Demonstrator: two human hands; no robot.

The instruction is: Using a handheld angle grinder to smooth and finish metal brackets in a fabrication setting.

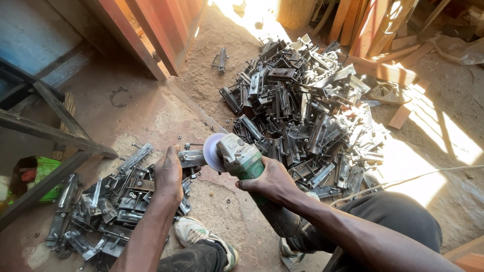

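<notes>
Right hand (269, 182): fingers wrapped round green angle grinder (242, 158)
Left hand (169, 174): fingers closed, pressing metal bracket (191, 158) to floor (222, 201)
Grinder disc (212, 151): touching bracket

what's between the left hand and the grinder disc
In the head view, a small metal bracket held by the left hand spans that gap, reaching the disc of the green angle grinder.
</notes>
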